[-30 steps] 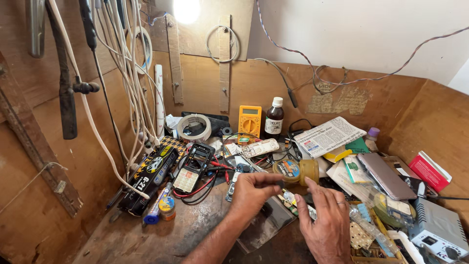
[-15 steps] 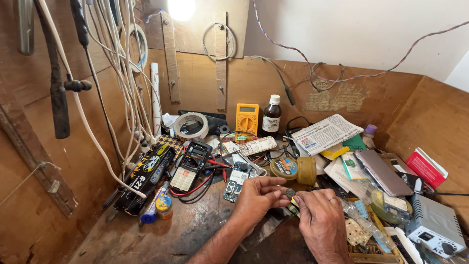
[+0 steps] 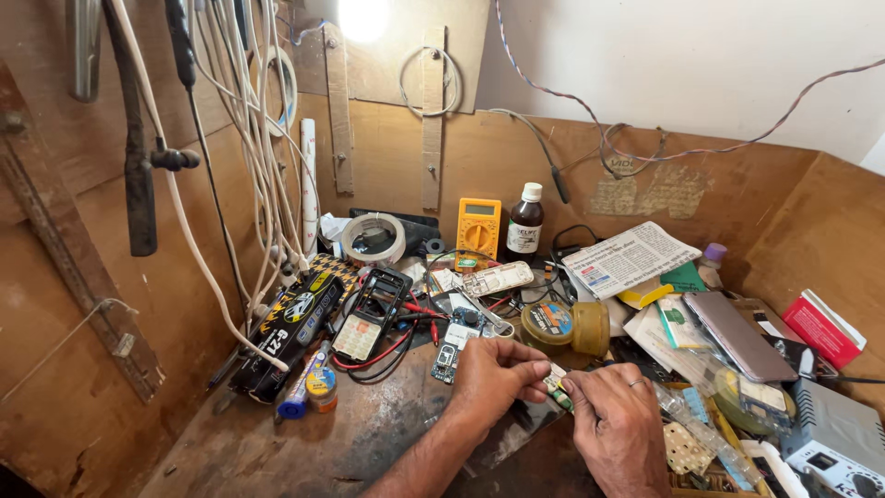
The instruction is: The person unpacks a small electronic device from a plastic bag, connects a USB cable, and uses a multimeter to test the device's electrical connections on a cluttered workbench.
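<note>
My left hand (image 3: 493,376) and my right hand (image 3: 613,422) meet low in the middle of the head view, over a cluttered wooden bench (image 3: 304,452). Both pinch a small pale part with a green end (image 3: 557,386) between thumb and fingertips. A ring sits on one finger of my right hand. A small circuit board (image 3: 449,350) lies just left of my left hand. A round tin with a yellow lid (image 3: 564,325) stands just behind the hands.
At the back stand a yellow multimeter (image 3: 478,232), a dark bottle (image 3: 525,219) and a tape roll (image 3: 373,239). A phone shell (image 3: 371,314) with red leads lies at left. White cables (image 3: 267,166) hang on the left wall. A red box (image 3: 823,327) and grey unit (image 3: 834,438) crowd the right.
My two hands have come together from slightly apart and now both pinch the small part. The view has shifted a little.
</note>
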